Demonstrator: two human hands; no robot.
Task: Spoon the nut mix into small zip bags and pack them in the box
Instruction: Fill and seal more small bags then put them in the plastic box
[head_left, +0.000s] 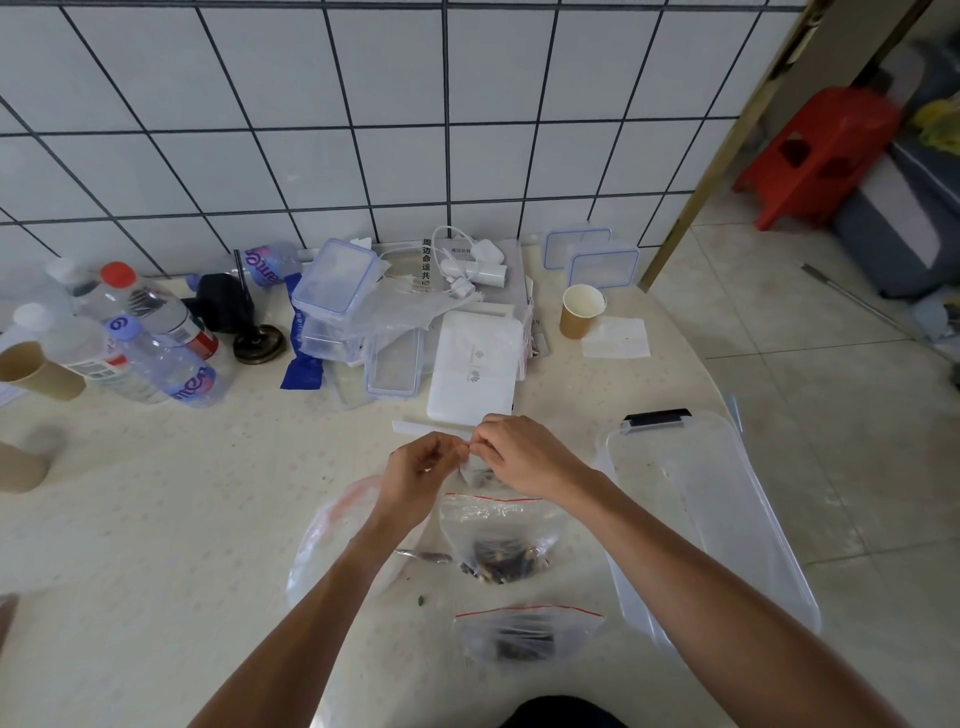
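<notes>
My left hand (423, 470) and my right hand (519, 454) meet over the table middle, both pinching the top edge of a small clear zip bag (474, 474) that hangs between them. Just below lies a zip bag with a red seal (501, 540) holding dark nut mix. A second filled zip bag (527, 631) lies nearer me. A spoon (423, 556) rests under my left forearm, beside a large clear bag (324, 540). The clear plastic box (727, 519) with a black latch stands at the right.
Behind my hands sit a white box (475, 364), several clear lidded containers (335, 280), chargers and cables. Water bottles (156, 343) and paper cups (36, 371) crowd the left. Another paper cup (582, 310) stands at the back right. The table edge curves along the right.
</notes>
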